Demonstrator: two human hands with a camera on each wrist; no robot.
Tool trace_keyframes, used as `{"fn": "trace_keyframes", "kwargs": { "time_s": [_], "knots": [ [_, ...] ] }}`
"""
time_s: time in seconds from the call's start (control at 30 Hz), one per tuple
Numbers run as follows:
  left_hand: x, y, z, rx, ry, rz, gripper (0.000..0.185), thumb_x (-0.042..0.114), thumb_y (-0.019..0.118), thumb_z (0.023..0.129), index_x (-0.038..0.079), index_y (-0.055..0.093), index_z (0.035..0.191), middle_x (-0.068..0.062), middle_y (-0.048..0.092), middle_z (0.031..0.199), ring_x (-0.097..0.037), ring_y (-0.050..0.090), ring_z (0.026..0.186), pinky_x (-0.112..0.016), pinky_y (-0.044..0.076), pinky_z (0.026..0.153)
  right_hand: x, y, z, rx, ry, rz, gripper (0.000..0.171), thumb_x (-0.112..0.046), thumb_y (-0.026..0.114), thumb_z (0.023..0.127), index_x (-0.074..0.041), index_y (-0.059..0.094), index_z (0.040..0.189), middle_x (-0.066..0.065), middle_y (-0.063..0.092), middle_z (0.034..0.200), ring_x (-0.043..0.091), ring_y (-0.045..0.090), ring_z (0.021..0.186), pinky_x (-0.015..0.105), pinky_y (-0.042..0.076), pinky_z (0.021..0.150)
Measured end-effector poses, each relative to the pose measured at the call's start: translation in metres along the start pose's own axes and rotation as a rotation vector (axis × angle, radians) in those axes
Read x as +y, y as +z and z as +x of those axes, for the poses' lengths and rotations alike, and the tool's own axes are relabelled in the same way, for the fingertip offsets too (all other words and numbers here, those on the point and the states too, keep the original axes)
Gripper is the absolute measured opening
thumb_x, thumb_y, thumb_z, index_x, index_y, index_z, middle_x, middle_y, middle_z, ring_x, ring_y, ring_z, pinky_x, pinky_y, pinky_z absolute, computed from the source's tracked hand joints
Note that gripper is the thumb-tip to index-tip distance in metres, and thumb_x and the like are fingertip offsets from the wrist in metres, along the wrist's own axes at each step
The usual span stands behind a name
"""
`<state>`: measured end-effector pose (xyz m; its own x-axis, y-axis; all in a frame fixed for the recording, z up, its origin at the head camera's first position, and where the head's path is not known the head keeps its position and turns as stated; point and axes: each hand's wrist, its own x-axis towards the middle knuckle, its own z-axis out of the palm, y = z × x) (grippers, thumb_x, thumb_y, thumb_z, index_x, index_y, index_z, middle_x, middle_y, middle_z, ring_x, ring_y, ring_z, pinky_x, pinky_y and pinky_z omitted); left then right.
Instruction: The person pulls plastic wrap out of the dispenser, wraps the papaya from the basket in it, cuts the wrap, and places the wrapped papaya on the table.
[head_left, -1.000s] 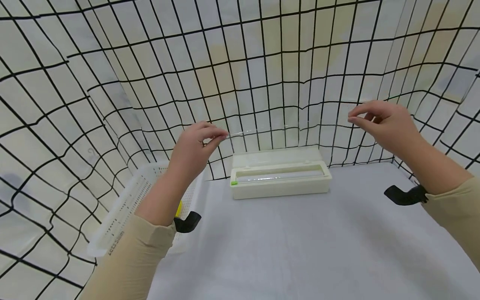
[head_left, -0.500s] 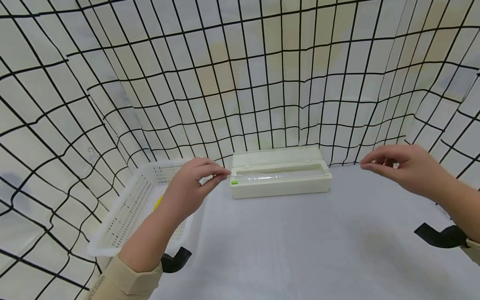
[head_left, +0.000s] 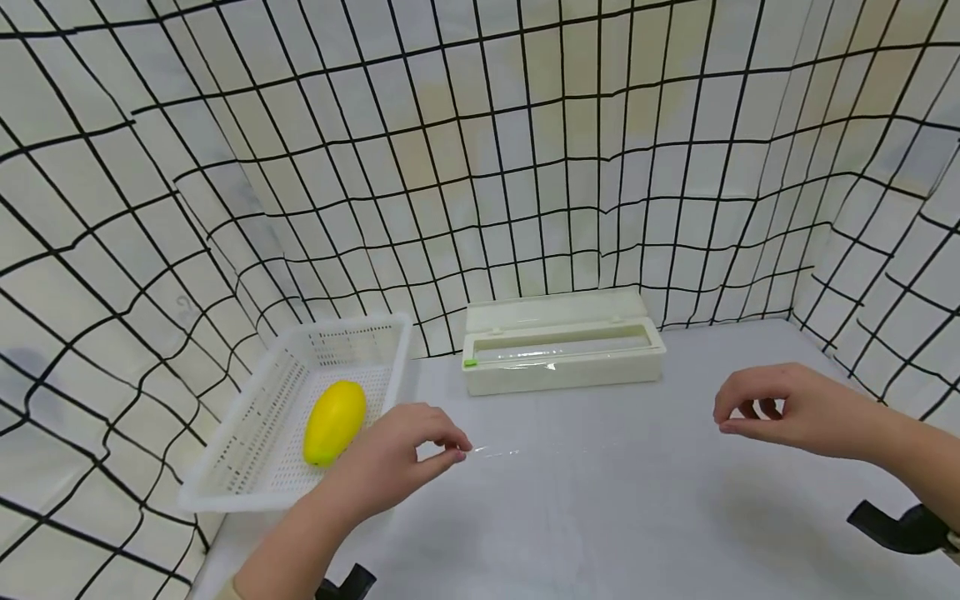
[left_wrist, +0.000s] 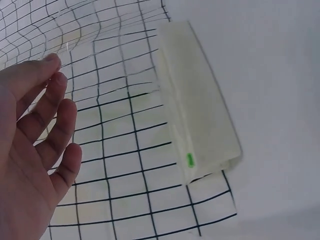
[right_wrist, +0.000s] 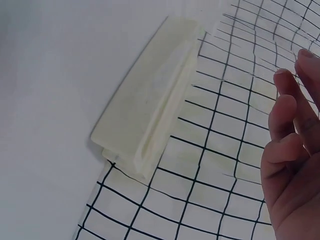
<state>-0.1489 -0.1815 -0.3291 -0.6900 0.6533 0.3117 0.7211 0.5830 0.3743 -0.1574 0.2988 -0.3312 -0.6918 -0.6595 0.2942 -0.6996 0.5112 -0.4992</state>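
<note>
A sheet of clear plastic wrap (head_left: 497,452) stretches between my hands low in front of the dispenser, its near edge showing as a faint glint. My left hand (head_left: 401,458) pinches one corner between thumb and fingertips, beside the basket. Far to the right, my right hand (head_left: 795,412) pinches the opposite corner, thumb and index together. Behind the film stands a white plastic-wrap dispenser (head_left: 566,381) with its lid (head_left: 555,310) raised at the back and a green slider (head_left: 470,363) at its left end. The wrist views show both hands beside the dispenser, the film barely visible.
A white perforated basket (head_left: 240,502) stands on the left with an oval yellow fruit (head_left: 334,422) inside. A black wire grid (head_left: 540,175) closes in the back and both sides. White cloth (head_left: 585,517) covers the table.
Both hands have come down and toward me from above the dispenser, drawing the plastic wrap over its front. The left hand no longer covers the yellow fruit.
</note>
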Motion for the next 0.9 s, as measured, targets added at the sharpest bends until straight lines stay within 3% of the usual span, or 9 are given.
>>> {"fn": "trace_keyframes", "kwargs": {
  "time_s": [0.27,0.5,0.67,0.9],
  "knots": [
    [-0.010,0.040,-0.009,-0.202,-0.094,-0.040,0.008,0.018,0.073,0.090,0.026,0.074,0.094,0.025,0.062,0.088,-0.006,0.060,0.085,-0.025,0.050,0.081,0.012,0.025,-0.005,-0.188,0.092,0.035,0.011,-0.028,0.071,0.092,-0.038,0.066,0.094,-0.016,0.064,0.089,0.002,0.056,0.073,0.021,0.047,0.057],
    [-0.015,0.063,-0.009,-0.312,-0.130,0.002,0.008,0.017,0.071,0.090,0.024,0.075,0.091,0.026,0.061,0.084,-0.006,0.061,0.082,-0.023,0.049,0.078,0.023,0.048,-0.005,-0.321,0.171,-0.057,0.006,-0.034,0.071,0.091,-0.038,0.067,0.091,-0.024,0.059,0.088,-0.002,0.052,0.073,0.023,0.046,0.061],
    [-0.019,0.077,-0.010,-0.361,-0.145,0.023,0.008,0.019,0.074,0.089,0.026,0.075,0.088,0.025,0.060,0.082,-0.004,0.059,0.078,-0.023,0.048,0.077,0.033,0.068,-0.008,-0.372,0.178,-0.109,0.008,-0.028,0.074,0.089,-0.034,0.068,0.090,-0.026,0.055,0.085,-0.003,0.048,0.071,0.021,0.044,0.060],
    [-0.023,0.089,-0.010,-0.364,-0.114,0.056,0.007,0.019,0.075,0.087,0.026,0.076,0.087,0.024,0.059,0.081,-0.002,0.058,0.076,-0.023,0.047,0.078,0.044,0.085,-0.007,-0.405,0.139,-0.156,0.013,-0.023,0.075,0.087,-0.035,0.069,0.085,-0.026,0.053,0.083,-0.004,0.048,0.069,0.021,0.045,0.059]
  ]
}}
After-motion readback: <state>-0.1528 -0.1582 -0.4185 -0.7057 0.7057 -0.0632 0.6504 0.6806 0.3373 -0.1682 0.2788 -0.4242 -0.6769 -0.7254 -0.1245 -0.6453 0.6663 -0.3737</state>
